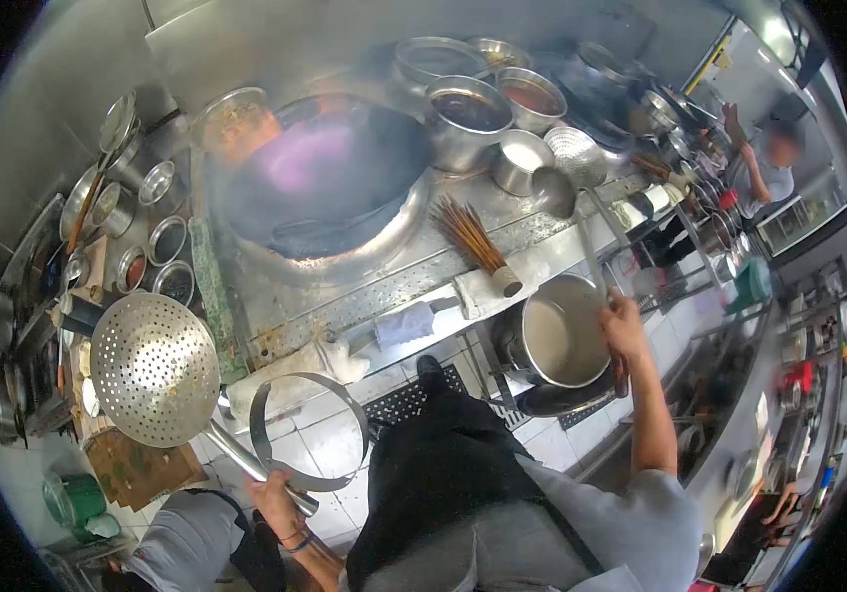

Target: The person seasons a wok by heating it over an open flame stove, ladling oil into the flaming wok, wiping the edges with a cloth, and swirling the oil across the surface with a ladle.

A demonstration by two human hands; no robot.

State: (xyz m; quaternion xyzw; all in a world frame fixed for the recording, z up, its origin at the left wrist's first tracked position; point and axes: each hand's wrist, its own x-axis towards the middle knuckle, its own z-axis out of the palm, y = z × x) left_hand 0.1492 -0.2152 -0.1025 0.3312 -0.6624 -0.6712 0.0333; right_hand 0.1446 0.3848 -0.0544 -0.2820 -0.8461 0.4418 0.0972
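My left hand [275,508] is closed around the metal handle of a large perforated skimmer [154,370], whose round bowl is raised at the left. A flat metal ring [359,414] stands out beside that hand; I cannot tell whether my fingers also hold it. My right hand [624,328] grips the long handle of a ladle [553,192], its bowl near a small pot [522,163] on the stove. Below the ladle handle stands a deep pot [566,335] of cloudy liquid. A dark wok [344,192] sits on the burner, with a purple glow and haze over it.
A bamboo brush [478,247] lies on the stove ledge by folded cloths [502,286]. Pots of dark [468,107] and red sauce [532,97] stand behind. Metal containers [167,240] line the left. One person [186,543] is close at lower left, another [764,178] at far right.
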